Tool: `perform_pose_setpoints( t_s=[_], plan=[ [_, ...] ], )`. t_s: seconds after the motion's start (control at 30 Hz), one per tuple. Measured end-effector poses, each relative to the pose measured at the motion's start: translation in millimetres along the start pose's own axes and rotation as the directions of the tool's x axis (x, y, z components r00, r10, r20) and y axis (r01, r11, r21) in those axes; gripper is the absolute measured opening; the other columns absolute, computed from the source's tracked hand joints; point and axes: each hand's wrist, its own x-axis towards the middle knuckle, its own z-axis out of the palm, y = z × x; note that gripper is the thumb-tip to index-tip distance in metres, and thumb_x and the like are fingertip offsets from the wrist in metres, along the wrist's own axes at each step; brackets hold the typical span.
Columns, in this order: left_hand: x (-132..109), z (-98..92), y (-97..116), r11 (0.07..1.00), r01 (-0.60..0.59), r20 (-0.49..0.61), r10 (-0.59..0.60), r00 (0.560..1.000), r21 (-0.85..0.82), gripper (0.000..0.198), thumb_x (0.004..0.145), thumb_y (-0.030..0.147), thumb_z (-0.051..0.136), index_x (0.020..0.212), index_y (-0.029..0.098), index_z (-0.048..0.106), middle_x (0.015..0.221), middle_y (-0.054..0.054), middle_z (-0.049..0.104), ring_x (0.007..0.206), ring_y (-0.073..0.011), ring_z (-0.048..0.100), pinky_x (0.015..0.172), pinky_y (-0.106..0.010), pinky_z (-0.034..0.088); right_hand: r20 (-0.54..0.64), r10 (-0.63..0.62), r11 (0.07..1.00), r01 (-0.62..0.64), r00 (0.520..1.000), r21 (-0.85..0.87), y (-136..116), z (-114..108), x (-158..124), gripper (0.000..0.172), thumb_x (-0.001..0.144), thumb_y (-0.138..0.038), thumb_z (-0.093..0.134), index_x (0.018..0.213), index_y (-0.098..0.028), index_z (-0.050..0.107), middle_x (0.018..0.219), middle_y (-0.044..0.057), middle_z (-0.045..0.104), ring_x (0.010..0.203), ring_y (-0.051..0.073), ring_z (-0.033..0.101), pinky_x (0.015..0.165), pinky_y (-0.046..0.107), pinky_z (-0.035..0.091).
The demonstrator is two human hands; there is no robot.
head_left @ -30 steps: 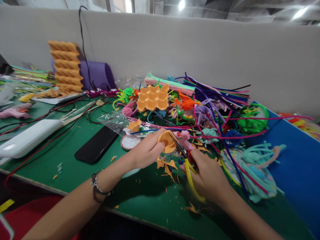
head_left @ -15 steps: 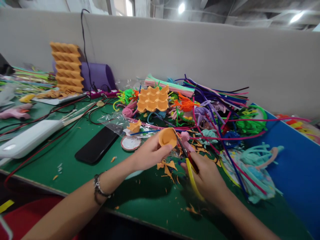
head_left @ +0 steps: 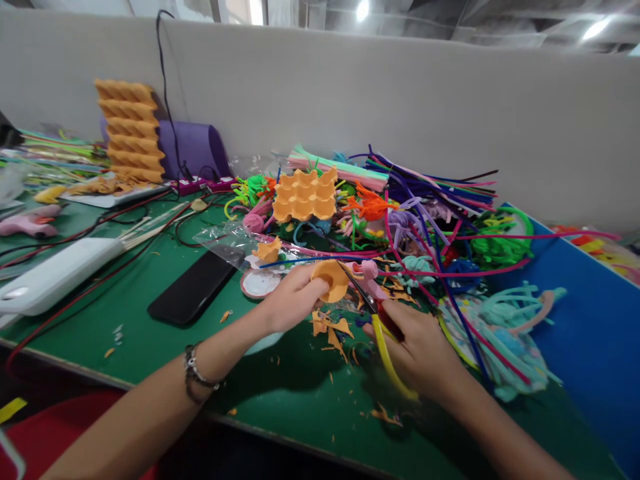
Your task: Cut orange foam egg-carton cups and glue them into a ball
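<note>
Between the thumb and fingers of my left hand (head_left: 295,299) is an orange egg-carton cup (head_left: 336,283), its hollow side turned toward me. My right hand (head_left: 417,343) is closed round scissors (head_left: 384,347) with yellow and red handles. Their dark blades point up and left and meet the cup's right rim. Under both hands, torn orange carton scraps (head_left: 331,327) are scattered on the green table. Behind the cup lies another small cut cup (head_left: 267,249), and farther back an orange egg-carton piece (head_left: 305,195) with several hollows rests on the pile.
Bundles of coloured pipe cleaners (head_left: 430,183) fill the back and right. A black phone (head_left: 195,287) and a white glue-gun-like tool (head_left: 60,273) lie at left with red cords. A tall egg carton (head_left: 131,130) leans by a purple roll (head_left: 193,150). A blue panel (head_left: 580,307) borders the right.
My left hand has shifted slightly left and turned the cup, with the thumb now inside its hollow. The scissors stay at the rim, their blades now across its right side.
</note>
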Motion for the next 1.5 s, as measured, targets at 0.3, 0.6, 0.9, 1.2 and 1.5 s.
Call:
perform_pose_setpoints(
  t_s=[0.3,0.6,0.9,1.2,1.5],
  plan=[
    [4.0,0.4,-2.8,0.970,-0.084,-0.094,0.107,0.990,0.227,0.018,0.078,0.018,0.030,0.061,0.019,0.037,0.058,0.004,0.038,0.057,-0.0110,0.038,0.055,-0.025,0.031,-0.028,0.020,0.994,-0.023,0.999,-0.108,0.6,11.1,-2.4,0.033,0.086,-0.046,0.034,0.066,-0.020,0.042,0.058,0.001,0.051,0.047,0.014,0.045,0.044,0.023,0.028],
    [2.9,-1.2,-1.7,0.992,-0.012,-0.055,0.019,0.998,0.128,0.017,0.076,0.020,0.032,0.061,0.018,0.039,0.058,0.004,0.036,0.055,-0.0104,0.035,0.051,-0.023,0.028,-0.039,-0.032,0.995,0.028,0.999,-0.097,-2.2,10.7,-3.1,0.037,0.089,-0.044,0.028,0.059,-0.022,0.034,0.049,-0.003,0.041,0.042,0.011,0.038,0.042,0.022,0.029],
    [4.9,-4.2,-0.9,0.969,0.051,-0.073,-0.034,0.997,0.241,0.017,0.074,0.023,0.031,0.065,0.018,0.045,0.064,0.002,0.044,0.061,-0.0122,0.041,0.057,-0.024,0.034,-0.071,-0.026,0.989,0.015,0.997,-0.150,1.6,12.5,-2.2,0.039,0.088,-0.047,0.027,0.060,-0.022,0.036,0.050,-0.002,0.045,0.042,0.012,0.042,0.042,0.022,0.029],
    [4.4,-10.8,-1.9,0.935,0.001,0.080,-0.031,0.996,0.356,0.017,0.073,0.022,0.031,0.059,0.018,0.040,0.061,0.002,0.044,0.059,-0.0115,0.042,0.055,-0.024,0.034,-0.004,-0.026,0.990,0.025,1.000,-0.137,-0.7,12.2,-2.0,0.041,0.088,-0.049,0.025,0.061,-0.022,0.036,0.049,-0.003,0.040,0.039,0.011,0.036,0.041,0.022,0.026],
    [-0.1,-4.9,1.7,0.998,0.067,0.124,-0.063,0.990,-0.022,0.020,0.078,0.035,0.036,0.078,0.018,0.045,0.047,0.008,0.035,0.038,-0.0072,0.032,0.040,-0.020,0.028,-0.029,0.027,1.000,-0.027,0.999,-0.011,-5.1,11.5,-2.6,0.037,0.088,-0.044,0.029,0.058,-0.023,0.028,0.050,-0.005,0.037,0.042,0.010,0.036,0.041,0.020,0.027]
  ],
)
